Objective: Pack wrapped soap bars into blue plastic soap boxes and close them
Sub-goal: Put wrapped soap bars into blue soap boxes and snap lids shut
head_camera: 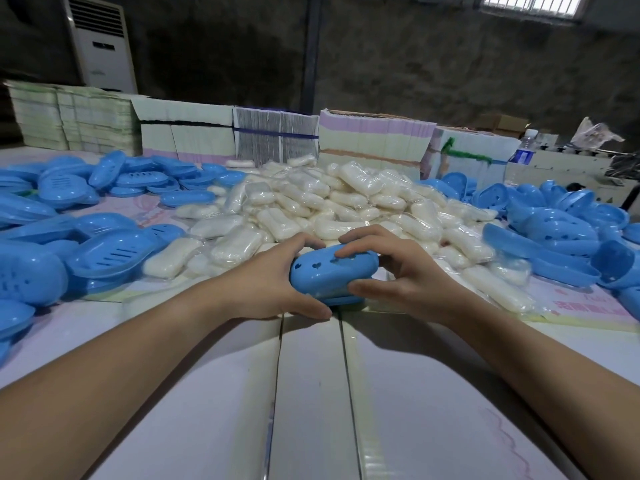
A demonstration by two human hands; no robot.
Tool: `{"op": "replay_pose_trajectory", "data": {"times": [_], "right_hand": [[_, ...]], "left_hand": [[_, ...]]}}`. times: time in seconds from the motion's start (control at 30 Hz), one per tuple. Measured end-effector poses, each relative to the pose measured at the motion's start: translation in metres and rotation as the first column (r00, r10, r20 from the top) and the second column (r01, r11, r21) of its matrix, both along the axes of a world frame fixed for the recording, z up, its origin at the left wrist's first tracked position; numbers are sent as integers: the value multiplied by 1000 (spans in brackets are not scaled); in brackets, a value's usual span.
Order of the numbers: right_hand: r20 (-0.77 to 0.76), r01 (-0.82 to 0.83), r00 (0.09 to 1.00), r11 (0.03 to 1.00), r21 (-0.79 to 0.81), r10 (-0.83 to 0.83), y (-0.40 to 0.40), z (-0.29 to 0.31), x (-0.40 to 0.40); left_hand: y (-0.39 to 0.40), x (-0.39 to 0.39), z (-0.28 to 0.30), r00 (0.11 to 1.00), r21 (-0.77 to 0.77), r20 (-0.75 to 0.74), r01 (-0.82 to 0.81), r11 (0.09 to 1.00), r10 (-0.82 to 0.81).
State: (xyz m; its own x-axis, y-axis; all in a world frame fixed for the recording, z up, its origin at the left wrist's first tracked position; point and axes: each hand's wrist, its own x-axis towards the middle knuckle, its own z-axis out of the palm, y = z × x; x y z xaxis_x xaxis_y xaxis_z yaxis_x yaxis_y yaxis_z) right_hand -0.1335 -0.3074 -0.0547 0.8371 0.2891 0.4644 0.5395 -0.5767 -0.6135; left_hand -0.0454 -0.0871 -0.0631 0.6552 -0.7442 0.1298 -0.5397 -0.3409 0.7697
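White table (311, 393) fills the lower frame; at centre the left hand (273, 285) and right hand (398, 271) grasp 1 blue soap box (329, 277), pressing it closed. Behind it, the soap pile (329, 202) looks large, so most packing remains.

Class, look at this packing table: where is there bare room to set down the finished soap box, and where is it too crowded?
Free: the pale boards in front, between the two forearms, below the soap box that the left hand and right hand grip. Crowded: the soap pile behind, and blue box halves heaped at left and right.
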Motion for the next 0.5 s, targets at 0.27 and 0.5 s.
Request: {"op": "replay_pose_trajectory", "data": {"times": [0.27, 0.5], "right_hand": [[2, -18, 1000, 996, -92, 18, -2, 0, 0], [2, -9, 1000, 987, -161, 9, 0, 1, 0]], "left_hand": [[0, -2, 0, 1000, -6, 5, -12, 1000, 12], [0, -3, 1, 997, 21, 67, -36, 999, 34]]}}
